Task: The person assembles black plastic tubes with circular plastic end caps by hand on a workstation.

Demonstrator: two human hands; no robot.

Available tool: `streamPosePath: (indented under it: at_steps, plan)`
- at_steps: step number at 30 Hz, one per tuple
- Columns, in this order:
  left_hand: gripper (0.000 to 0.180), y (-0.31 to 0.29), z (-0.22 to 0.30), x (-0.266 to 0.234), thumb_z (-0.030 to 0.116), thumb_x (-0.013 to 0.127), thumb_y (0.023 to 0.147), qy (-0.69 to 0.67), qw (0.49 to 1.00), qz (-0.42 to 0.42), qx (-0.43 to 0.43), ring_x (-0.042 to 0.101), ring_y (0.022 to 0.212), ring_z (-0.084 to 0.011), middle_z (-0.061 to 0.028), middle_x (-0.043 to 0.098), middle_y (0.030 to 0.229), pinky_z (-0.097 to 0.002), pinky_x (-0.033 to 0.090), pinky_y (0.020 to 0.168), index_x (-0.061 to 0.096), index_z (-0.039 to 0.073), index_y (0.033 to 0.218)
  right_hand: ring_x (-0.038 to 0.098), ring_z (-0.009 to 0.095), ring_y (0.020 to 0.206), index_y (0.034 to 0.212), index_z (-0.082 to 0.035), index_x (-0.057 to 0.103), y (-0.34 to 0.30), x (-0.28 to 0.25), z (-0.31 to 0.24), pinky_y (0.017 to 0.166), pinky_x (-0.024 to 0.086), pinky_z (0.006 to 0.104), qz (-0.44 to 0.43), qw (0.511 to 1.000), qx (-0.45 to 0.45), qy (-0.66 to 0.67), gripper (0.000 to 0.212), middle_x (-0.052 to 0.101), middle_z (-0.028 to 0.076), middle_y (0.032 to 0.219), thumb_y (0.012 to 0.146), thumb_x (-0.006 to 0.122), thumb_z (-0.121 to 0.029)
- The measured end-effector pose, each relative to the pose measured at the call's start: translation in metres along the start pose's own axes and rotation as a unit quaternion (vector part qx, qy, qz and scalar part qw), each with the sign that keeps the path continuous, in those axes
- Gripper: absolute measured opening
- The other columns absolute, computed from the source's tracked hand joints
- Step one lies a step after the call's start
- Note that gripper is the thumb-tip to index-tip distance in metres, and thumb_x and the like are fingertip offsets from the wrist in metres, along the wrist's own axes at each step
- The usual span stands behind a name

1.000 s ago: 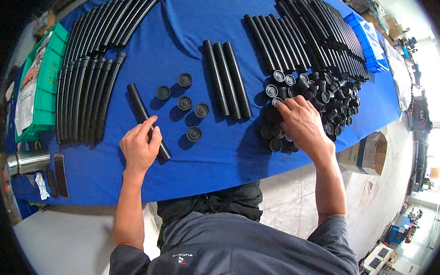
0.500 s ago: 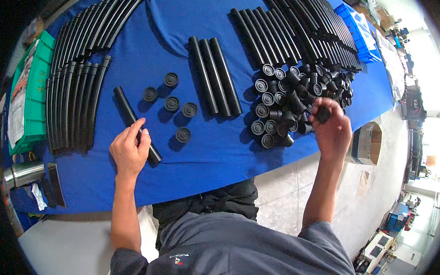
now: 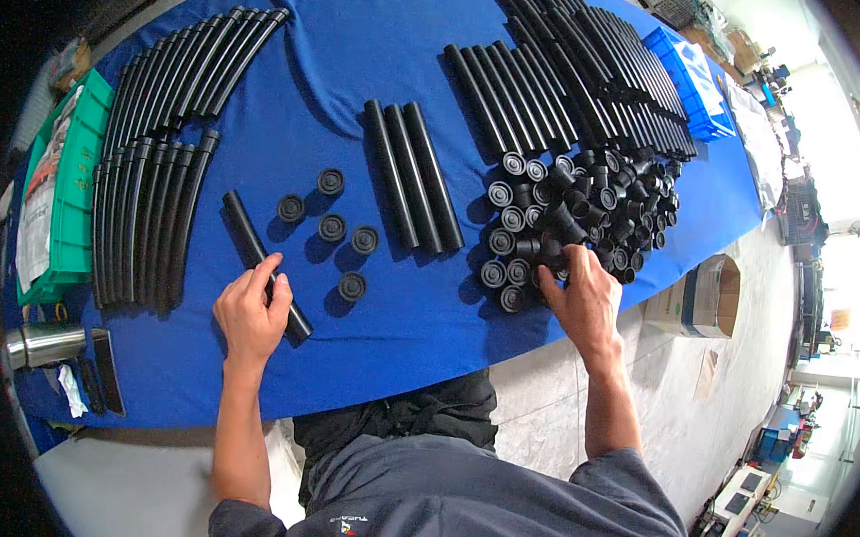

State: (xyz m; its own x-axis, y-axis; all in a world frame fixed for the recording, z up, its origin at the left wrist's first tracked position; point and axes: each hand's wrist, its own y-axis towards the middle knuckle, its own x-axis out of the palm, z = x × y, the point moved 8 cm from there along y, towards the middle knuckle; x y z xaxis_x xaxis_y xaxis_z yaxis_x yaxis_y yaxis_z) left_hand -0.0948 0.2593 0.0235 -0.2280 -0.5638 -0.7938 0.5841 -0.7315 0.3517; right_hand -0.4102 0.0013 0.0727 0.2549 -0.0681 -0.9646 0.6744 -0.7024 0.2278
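My left hand [image 3: 252,315] is closed around the lower part of a short black tube [image 3: 244,228], which lies slanted on the blue cloth. Over a heap of black end caps [image 3: 604,195] on the right, my right hand [image 3: 589,301] has its thumb and fingers bent around a black cap [image 3: 554,248] at the near side; the fingertips partly hide it. Between the hands, several more caps [image 3: 331,226] stand apart with their ringed faces up. Beyond them three loose black tubes [image 3: 415,175] lie side by side.
Rows of capped black tubes [image 3: 150,225] lie at the left beside a green bin [image 3: 74,192]. Many plain tubes [image 3: 596,73] are stacked at the far right near a blue bin [image 3: 688,83]. A metal cylinder [image 3: 52,343] sits at the left edge; a cardboard box [image 3: 711,295] stands beyond the table's right edge.
My right hand has moved left and nearer, from the right side of the cap heap to its near edge. My left hand stays on the tube. The whole view has shifted slightly.
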Motion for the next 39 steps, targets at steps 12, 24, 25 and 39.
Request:
streamPosePath:
  at_steps: [12,24,25,39]
  plan:
    - [0.023,0.009,0.005,0.003,0.011,0.067,0.085,-0.005,1.000,-0.004,0.010,0.055,0.054,-0.0228,-0.0070,0.058,0.064,-0.0374,0.044,0.054,0.073,0.006,0.107,0.068,0.036,0.092,0.113,-0.004,0.070,0.143,-0.054,0.032,0.083,0.054,0.0436,0.022,0.997,-0.052,0.061,0.038,0.071,0.019,0.095,0.082,0.071,-0.025]
    - [0.023,0.005,0.000,-0.001,0.010,0.066,0.086,-0.005,1.000,-0.008,-0.004,0.059,0.056,-0.0241,-0.0093,0.062,0.068,-0.0373,0.045,0.055,0.073,0.004,0.107,0.067,0.036,0.101,0.094,-0.007,0.074,0.188,0.014,0.071,0.090,0.053,0.0461,-0.215,0.973,-0.045,-0.069,0.031,0.072,0.018,0.097,0.076,0.071,-0.032]
    - [0.023,0.005,0.000,-0.001,0.010,0.066,0.086,-0.007,1.000,-0.007,-0.003,0.059,0.056,-0.0240,-0.0093,0.062,0.069,-0.0373,0.045,0.055,0.073,0.004,0.107,0.067,0.037,0.100,0.094,-0.007,0.074,0.188,0.016,0.072,0.090,0.053,0.0463,-0.214,0.974,-0.043,-0.058,0.030,0.072,0.018,0.097,0.075,0.072,-0.031]
    - [0.024,0.005,0.001,0.000,0.011,0.067,0.085,-0.018,1.000,0.001,-0.003,0.057,0.054,-0.0223,-0.0077,0.061,0.066,-0.0371,0.045,0.054,0.073,0.005,0.107,0.069,0.038,0.090,0.088,0.000,0.076,0.186,0.019,0.066,0.083,0.053,0.0470,-0.233,0.969,-0.073,-0.026,0.038,0.071,0.022,0.085,0.079,0.073,-0.037]
